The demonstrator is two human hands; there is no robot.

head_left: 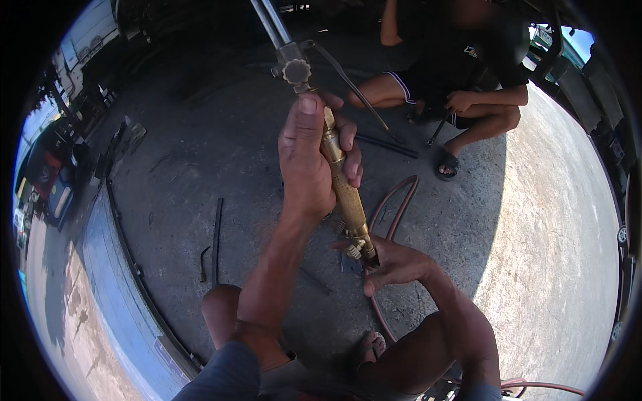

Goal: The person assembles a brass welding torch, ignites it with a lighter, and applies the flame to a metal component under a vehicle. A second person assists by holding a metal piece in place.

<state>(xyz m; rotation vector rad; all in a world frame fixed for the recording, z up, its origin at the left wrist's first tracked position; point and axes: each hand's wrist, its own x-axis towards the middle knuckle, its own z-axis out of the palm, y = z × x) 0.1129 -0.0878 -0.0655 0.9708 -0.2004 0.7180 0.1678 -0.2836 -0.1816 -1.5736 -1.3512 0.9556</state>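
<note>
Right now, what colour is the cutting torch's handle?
The torch handle is brassy gold, seen best in the head view.

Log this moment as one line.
left hand: wrapped around brass torch handle | right hand: at handle's lower end, near valve knob | around: reddish hose, co-worker in dark clothes

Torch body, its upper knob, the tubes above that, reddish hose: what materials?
Torch body: probably brass; yellow-gold colour, scuffed finish.
Upper knob: likely cast metal, perhaps plated; grey, scalloped rim.
Tubes: metal, maybe steel or plated; silvery with long bright highlights.
Hose: probably rubber; dull reddish, bends smoothly, though plastic is possible.
</note>
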